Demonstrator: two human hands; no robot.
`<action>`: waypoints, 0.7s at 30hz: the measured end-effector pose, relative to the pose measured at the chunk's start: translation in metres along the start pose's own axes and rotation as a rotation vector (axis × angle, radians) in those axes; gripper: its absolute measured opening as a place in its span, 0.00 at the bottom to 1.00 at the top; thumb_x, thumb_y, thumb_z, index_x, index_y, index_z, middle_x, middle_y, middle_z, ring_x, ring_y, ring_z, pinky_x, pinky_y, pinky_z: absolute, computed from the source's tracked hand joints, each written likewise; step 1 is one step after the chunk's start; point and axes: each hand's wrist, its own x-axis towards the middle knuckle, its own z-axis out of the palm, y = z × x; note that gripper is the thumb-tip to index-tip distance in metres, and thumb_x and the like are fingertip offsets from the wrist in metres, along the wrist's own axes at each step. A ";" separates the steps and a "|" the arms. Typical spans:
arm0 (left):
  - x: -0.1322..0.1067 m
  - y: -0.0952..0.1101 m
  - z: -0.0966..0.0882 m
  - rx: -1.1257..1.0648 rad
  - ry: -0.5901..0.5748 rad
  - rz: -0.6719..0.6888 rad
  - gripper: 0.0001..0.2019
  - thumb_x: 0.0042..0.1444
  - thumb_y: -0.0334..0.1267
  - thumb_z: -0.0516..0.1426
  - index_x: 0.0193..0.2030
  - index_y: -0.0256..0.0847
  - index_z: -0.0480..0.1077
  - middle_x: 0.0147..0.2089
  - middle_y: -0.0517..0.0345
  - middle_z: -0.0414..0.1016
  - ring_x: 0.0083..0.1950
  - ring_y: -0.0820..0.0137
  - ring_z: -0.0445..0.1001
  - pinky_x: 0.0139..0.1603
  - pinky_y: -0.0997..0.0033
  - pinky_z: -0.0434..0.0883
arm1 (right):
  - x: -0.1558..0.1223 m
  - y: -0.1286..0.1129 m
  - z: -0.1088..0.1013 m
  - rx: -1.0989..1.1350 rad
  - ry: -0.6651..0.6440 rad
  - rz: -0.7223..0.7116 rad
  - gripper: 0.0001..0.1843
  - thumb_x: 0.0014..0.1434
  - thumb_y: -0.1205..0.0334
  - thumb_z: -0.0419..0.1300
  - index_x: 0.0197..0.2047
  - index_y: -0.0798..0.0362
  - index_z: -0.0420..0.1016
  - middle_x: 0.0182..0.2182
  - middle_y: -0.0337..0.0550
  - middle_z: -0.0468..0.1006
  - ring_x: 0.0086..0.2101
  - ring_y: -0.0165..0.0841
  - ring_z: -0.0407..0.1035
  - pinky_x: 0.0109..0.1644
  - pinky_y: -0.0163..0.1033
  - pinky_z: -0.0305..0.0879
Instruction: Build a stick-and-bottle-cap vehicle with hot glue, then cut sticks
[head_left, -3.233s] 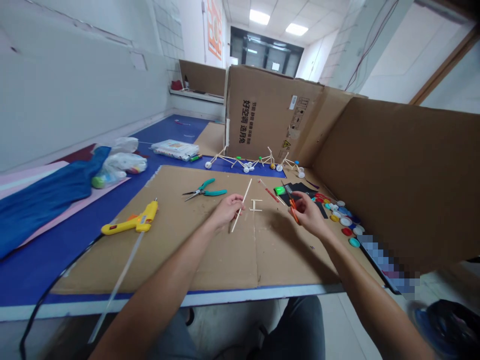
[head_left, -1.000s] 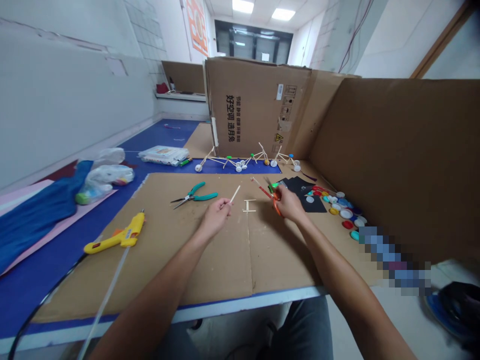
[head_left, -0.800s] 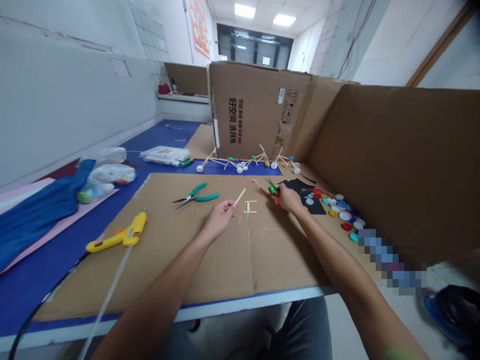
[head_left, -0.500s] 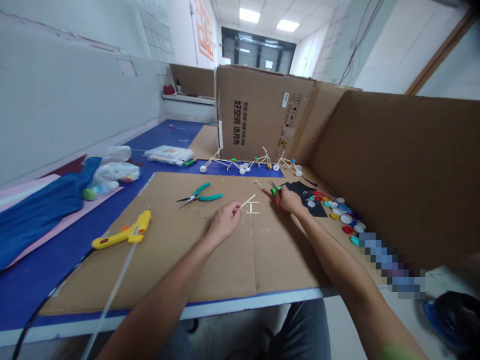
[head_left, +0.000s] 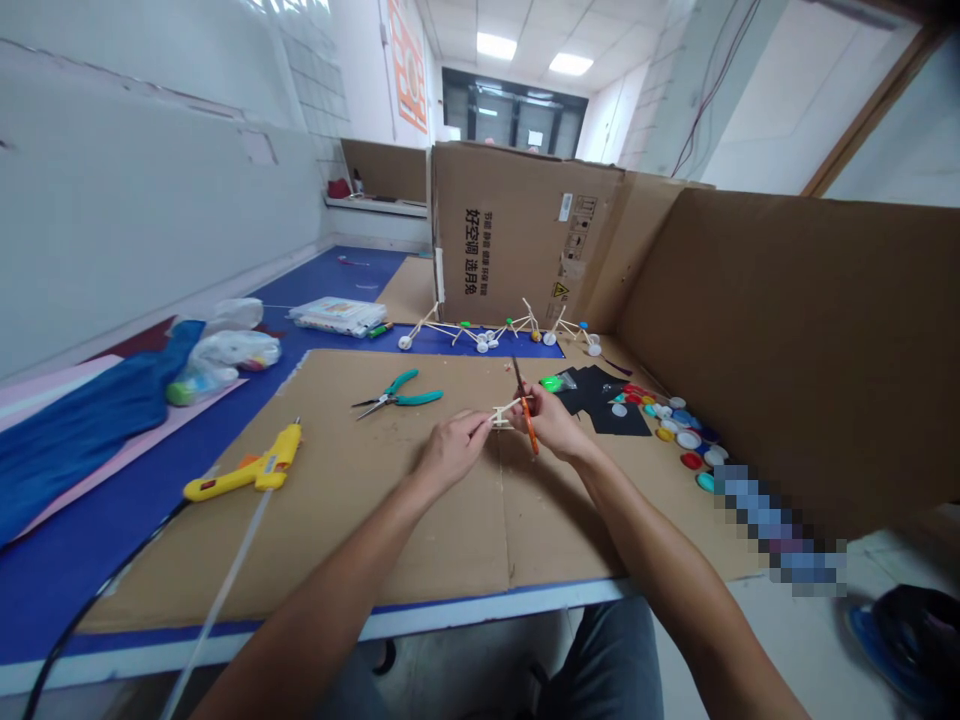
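My left hand (head_left: 450,447) pinches a short pale wooden stick (head_left: 504,409) above the cardboard sheet (head_left: 420,520). My right hand (head_left: 553,422) is closed round orange-handled scissors (head_left: 525,408), whose blades point up and away, right at the stick's far end. A small H-shaped piece of glued sticks (head_left: 501,420) lies on the cardboard just under the two hands. The hands nearly touch each other.
Teal pliers (head_left: 399,392) and a yellow glue gun (head_left: 247,468) with its cord lie to the left. Coloured bottle caps (head_left: 679,430) and black sheets (head_left: 604,398) sit to the right. Stick-and-cap models (head_left: 495,330) stand before a cardboard box (head_left: 517,235). A cardboard wall (head_left: 795,340) closes the right side.
My right hand has come back from the black sheets with the scissors, toward the left hand. The stick in my left hand is now shorter than it was three seconds ago.
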 end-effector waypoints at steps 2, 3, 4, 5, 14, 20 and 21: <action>-0.001 0.002 0.001 -0.046 -0.020 -0.011 0.14 0.64 0.42 0.52 0.42 0.44 0.79 0.41 0.52 0.80 0.43 0.65 0.76 0.46 0.70 0.67 | -0.001 -0.002 0.000 0.112 0.040 0.025 0.25 0.41 0.56 0.70 0.37 0.49 0.60 0.26 0.28 0.67 0.27 0.26 0.63 0.32 0.33 0.60; -0.001 0.004 0.001 -0.074 -0.034 -0.036 0.13 0.63 0.42 0.52 0.39 0.43 0.78 0.38 0.54 0.79 0.40 0.66 0.75 0.43 0.71 0.67 | -0.001 -0.003 0.001 0.162 0.059 0.032 0.26 0.40 0.56 0.71 0.37 0.49 0.60 0.26 0.28 0.67 0.26 0.25 0.62 0.31 0.33 0.60; -0.001 0.006 0.001 -0.105 -0.047 -0.075 0.14 0.63 0.43 0.53 0.37 0.43 0.78 0.33 0.56 0.78 0.36 0.67 0.73 0.39 0.72 0.66 | -0.002 -0.003 0.002 0.214 0.078 0.034 0.27 0.39 0.56 0.72 0.37 0.49 0.61 0.26 0.28 0.67 0.25 0.25 0.62 0.29 0.32 0.60; -0.001 0.008 0.001 -0.140 -0.063 -0.123 0.14 0.62 0.45 0.52 0.35 0.42 0.77 0.29 0.58 0.75 0.31 0.69 0.71 0.34 0.73 0.64 | -0.002 -0.004 0.003 0.268 0.099 0.031 0.28 0.38 0.57 0.73 0.38 0.49 0.61 0.27 0.28 0.68 0.24 0.25 0.63 0.28 0.32 0.61; -0.001 0.019 0.005 -0.531 -0.151 -0.369 0.15 0.55 0.48 0.53 0.34 0.38 0.73 0.27 0.61 0.71 0.20 0.78 0.58 0.21 0.77 0.55 | -0.006 0.000 0.015 0.417 0.212 0.029 0.32 0.36 0.57 0.76 0.40 0.48 0.62 0.29 0.31 0.73 0.25 0.27 0.69 0.28 0.34 0.69; -0.002 0.021 0.006 -0.575 -0.176 -0.400 0.15 0.54 0.49 0.55 0.30 0.38 0.71 0.25 0.62 0.69 0.19 0.79 0.55 0.20 0.77 0.52 | -0.009 0.002 0.018 0.389 0.181 0.053 0.30 0.38 0.57 0.75 0.39 0.49 0.63 0.28 0.31 0.71 0.25 0.28 0.70 0.29 0.35 0.69; -0.002 0.021 0.006 -0.581 -0.178 -0.398 0.15 0.54 0.49 0.55 0.31 0.38 0.72 0.25 0.62 0.70 0.19 0.79 0.55 0.20 0.77 0.52 | -0.009 0.002 0.018 0.383 0.196 0.044 0.29 0.38 0.57 0.75 0.39 0.49 0.62 0.28 0.31 0.71 0.25 0.28 0.70 0.28 0.35 0.68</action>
